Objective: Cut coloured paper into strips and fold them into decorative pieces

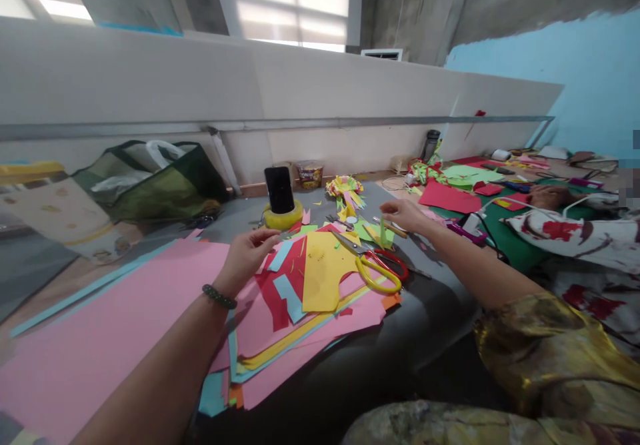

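Note:
My left hand (pixel 253 248) is closed in a pinch above the left side of the paper pile; what its fingertips hold, if anything, is too small to make out. To the right, my right hand (pixel 403 213) pinches a narrow green paper strip (pixel 383 233) that hangs down from the fingers. Between the hands lie a yellow paper sheet (pixel 320 278) with a curved cut-out, red paper (pixel 274 302) and light blue paper pieces (pixel 290 297). Scissors (pixel 377 275) with one red and one yellow handle rest partly open on the pile's right side.
A phone (pixel 279 190) leans upright on a yellow tape roll (pixel 283 217). Behind stand a snack tub (pixel 310 174) and a paper flower (pixel 344 188). Large pink sheets (pixel 125 325), a tumbler (pixel 70 212) and a green bag (pixel 160 185) are left. Another person's hand (pixel 550 197) is at right.

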### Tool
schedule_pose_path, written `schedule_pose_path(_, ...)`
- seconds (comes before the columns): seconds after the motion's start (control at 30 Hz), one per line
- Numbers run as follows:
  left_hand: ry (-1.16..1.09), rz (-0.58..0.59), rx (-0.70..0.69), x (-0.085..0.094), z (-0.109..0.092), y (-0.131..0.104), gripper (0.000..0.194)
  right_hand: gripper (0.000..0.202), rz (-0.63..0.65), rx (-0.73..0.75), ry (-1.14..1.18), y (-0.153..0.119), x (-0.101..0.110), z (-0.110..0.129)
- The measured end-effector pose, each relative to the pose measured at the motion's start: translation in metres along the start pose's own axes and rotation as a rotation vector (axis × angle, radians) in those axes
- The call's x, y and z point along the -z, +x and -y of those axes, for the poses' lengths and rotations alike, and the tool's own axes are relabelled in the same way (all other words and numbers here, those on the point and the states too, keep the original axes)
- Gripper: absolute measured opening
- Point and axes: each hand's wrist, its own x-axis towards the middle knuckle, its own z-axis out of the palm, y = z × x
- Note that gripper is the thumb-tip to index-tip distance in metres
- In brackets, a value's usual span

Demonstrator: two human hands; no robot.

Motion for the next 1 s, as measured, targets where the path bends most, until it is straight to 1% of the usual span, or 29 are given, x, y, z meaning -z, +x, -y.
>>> schedule_pose_path(0.1, 0.013, 0.071, 0.024, -0.009, -0.013, -0.008, 0.016, 0.021, -0.048, 0.037, 0.049, -0.001, 0.010, 0.012)
schedule_pose_path(0.2, 0.064, 0.237, 0.034, -0.022, -0.032, -0.015, 0.025, 0.021, -0.075, 0.075, 0.100, -0.006, 0.017, 0.026)
schedule_pose_path(0.3, 0.101, 0.387, 0.015, -0.041, -0.051, -0.016, 0.037, 0.019, -0.086, 0.144, 0.171, -0.015, 0.020, 0.041)
schedule_pose_path(0.37, 0.088, 0.429, -0.019, -0.058, -0.060, -0.013, 0.042, 0.017, -0.082, 0.226, 0.257, -0.023, 0.018, 0.051)
schedule_pose_path(0.47, -0.002, 0.472, -0.038, -0.084, -0.067, -0.010, 0.037, 0.014, -0.068, 0.330, 0.370, -0.039, 0.015, 0.064)
schedule_pose_path(0.57, -0.064, 0.515, -0.021, -0.105, -0.066, -0.010, 0.024, 0.012, -0.094, 0.358, 0.397, -0.054, 0.015, 0.071)
schedule_pose_path(0.67, -0.066, 0.533, -0.027, -0.112, -0.062, -0.009, 0.021, 0.010, -0.125, 0.339, 0.414, -0.061, 0.023, 0.063)
schedule_pose_path(0.73, -0.047, 0.530, -0.033, -0.111, -0.059, -0.003, 0.021, 0.011, -0.161, 0.304, 0.478, -0.065, 0.031, 0.049)
schedule_pose_path(0.8, 0.008, 0.525, -0.041, -0.107, -0.056, 0.006, 0.021, 0.015, -0.241, 0.248, 0.586, -0.072, 0.038, 0.031)
schedule_pose_path(0.9, 0.186, 0.520, -0.103, -0.104, -0.055, 0.025, 0.023, 0.023, -0.353, 0.162, 0.685, -0.093, 0.044, 0.005)
schedule_pose_path(0.97, 0.258, 0.515, -0.148, -0.108, -0.057, 0.038, 0.024, 0.025, -0.389, 0.090, 0.691, -0.113, 0.044, -0.009)
schedule_pose_path(1.0, 0.267, 0.501, -0.166, -0.114, -0.058, 0.044, 0.023, 0.024, -0.398, 0.062, 0.679, -0.123, 0.042, -0.014)
